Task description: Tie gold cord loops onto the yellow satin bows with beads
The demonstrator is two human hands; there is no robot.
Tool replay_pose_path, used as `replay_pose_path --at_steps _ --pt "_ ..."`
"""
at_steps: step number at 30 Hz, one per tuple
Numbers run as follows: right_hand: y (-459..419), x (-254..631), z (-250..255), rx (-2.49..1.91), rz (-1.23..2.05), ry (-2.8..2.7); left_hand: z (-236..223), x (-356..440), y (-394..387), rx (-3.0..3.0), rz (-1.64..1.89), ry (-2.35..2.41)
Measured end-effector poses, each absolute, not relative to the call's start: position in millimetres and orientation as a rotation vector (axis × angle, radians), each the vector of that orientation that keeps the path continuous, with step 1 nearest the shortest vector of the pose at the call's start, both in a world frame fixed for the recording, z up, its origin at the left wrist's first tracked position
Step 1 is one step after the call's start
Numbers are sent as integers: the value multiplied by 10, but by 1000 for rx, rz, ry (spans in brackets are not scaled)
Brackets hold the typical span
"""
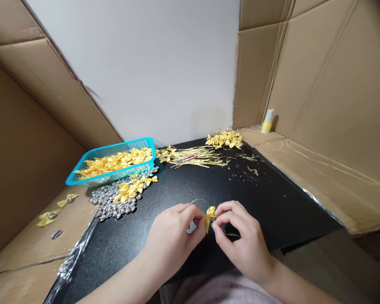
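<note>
Head view: your left grip (181, 230) is pinched, thumb and index closed on the left side of a yellow ribbon bow (210, 212), low over the front of the black surface (269, 200). Your right grip (242, 232) has thumb and fingers drawn close at the bow's right side, index against it; can't tell whether it clamps bow or cord.

Hard to see: the bow's centre, partly behind your fingertips; what lies under your palms. A thin cord (199, 200) arcs above your left fingers, its ends lost. Your forearms run out of frame.

Room: open surface between your hands and the gold ties (205, 156), more to your right as far as the foil-taped edge (316, 200). Left is tighter: silver beads (109, 202) with bows on them, then the turquoise basket (114, 148).
</note>
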State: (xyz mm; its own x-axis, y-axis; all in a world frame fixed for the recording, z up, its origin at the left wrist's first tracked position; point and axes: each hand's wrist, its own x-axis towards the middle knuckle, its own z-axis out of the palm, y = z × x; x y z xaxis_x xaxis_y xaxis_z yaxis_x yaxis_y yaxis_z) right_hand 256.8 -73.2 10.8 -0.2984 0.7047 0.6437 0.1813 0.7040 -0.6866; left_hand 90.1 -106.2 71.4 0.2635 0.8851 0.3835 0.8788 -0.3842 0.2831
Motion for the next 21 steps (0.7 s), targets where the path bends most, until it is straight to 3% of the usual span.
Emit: replay_pose_path --at_steps 10,16,21 --pt "-769 2557 59 -692 416 -1790 701 906 -1057 2270 746 1708" --pt "-774 2586 73 -466 631 -1884 617 902 -1023 2033 629 1628" --pt "-752 2575 80 -531 736 -1843 601 905 -1039 1954 719 1590"
